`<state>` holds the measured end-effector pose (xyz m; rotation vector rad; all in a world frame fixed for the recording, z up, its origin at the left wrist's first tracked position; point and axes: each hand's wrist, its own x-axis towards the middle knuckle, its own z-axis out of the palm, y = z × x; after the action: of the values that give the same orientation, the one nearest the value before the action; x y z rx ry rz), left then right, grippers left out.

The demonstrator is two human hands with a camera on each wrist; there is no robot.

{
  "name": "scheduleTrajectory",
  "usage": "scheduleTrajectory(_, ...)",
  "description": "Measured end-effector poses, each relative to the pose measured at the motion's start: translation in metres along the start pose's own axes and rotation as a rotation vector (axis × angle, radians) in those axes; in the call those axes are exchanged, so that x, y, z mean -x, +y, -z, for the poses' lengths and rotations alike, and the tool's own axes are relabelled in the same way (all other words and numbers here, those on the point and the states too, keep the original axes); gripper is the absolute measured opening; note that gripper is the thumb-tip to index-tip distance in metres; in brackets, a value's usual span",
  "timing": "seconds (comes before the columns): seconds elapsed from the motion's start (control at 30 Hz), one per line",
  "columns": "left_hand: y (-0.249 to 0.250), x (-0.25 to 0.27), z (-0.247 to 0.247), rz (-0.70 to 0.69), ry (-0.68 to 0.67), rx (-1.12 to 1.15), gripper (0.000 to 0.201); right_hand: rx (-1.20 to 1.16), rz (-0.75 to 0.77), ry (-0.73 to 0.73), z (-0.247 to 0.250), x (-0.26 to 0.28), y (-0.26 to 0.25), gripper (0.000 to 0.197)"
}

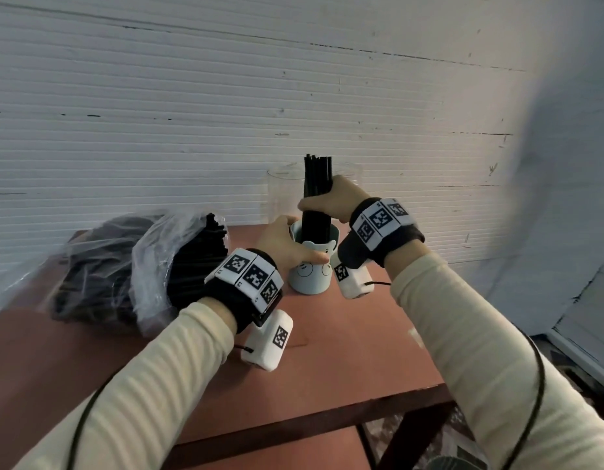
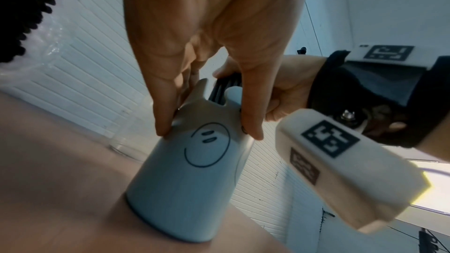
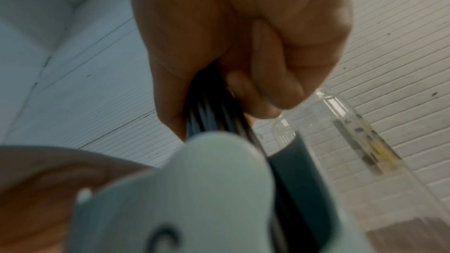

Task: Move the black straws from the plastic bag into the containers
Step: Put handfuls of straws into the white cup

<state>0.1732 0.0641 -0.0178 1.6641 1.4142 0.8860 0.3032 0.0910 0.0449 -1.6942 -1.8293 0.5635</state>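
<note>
A pale blue cup (image 1: 310, 273) with a drawn face stands upright near the back of the reddish table (image 1: 344, 351). My left hand (image 1: 287, 242) grips its rim, thumb on the front and fingers round the far side; the left wrist view shows the cup (image 2: 190, 180) pinched between thumb and fingers. My right hand (image 1: 331, 201) holds a bundle of black straws (image 1: 317, 184) upright, their lower ends inside the cup. The right wrist view shows my fingers curled round the straws (image 3: 207, 114) above the cup's ear (image 3: 219, 170). A clear plastic bag (image 1: 141, 266) full of black straws lies at the left.
Two clear glass containers stand against the white slatted wall behind the cup, one at the left (image 1: 283, 195) and one (image 1: 348, 174) partly hidden by my right hand. The table's front edge (image 1: 327, 425) runs diagonally below my arms.
</note>
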Motion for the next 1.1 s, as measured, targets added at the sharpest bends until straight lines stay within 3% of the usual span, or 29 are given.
scheduleTrajectory(0.13,0.000,-0.001,-0.002,0.012,-0.002,-0.003,0.088,0.018,-0.007,-0.057,0.006,0.003,-0.003,0.031)
scheduleTrajectory(0.3,-0.001,-0.002,-0.004,0.015,-0.017,0.016,0.091,-0.062,-0.024,-0.019,0.005,0.000,0.002,0.054)
scheduleTrajectory(0.47,-0.001,-0.003,-0.004,0.010,-0.021,0.036,0.090,-0.053,-0.032,0.012,0.005,0.002,0.006,0.051)
scheduleTrajectory(0.57,0.001,0.000,-0.003,0.018,-0.037,0.054,0.093,-0.141,-0.029,0.056,0.006,0.004,0.010,0.049)
scheduleTrajectory(0.63,0.002,0.002,-0.001,0.014,-0.061,0.056,0.102,-0.165,-0.044,0.104,0.009,0.010,0.012,0.067)
scheduleTrajectory(0.7,0.002,0.005,0.001,0.002,-0.075,0.056,0.097,-0.120,-0.029,0.220,0.011,0.017,0.013,0.077)
scheduleTrajectory(0.8,0.006,0.017,0.010,-0.031,-0.022,0.041,0.070,-0.117,0.103,0.478,0.010,0.034,0.008,0.046)
scheduleTrajectory(0.87,0.009,0.029,0.020,-0.080,0.031,0.019,0.071,-0.191,0.207,0.551,0.005,0.048,-0.001,0.023)
scheduleTrajectory(0.93,0.017,0.044,0.033,-0.141,0.081,0.015,0.065,-0.230,0.261,0.500,-0.004,0.059,-0.010,0.010)
scheduleTrajectory(1.0,0.025,0.062,0.052,-0.213,0.133,0.045,0.045,-0.254,0.273,0.369,-0.017,0.067,-0.019,0.010)
scheduleTrajectory(1.1,0.029,0.083,0.083,-0.285,0.226,0.073,0.030,-0.267,0.237,0.043,-0.039,0.077,-0.035,0.020)
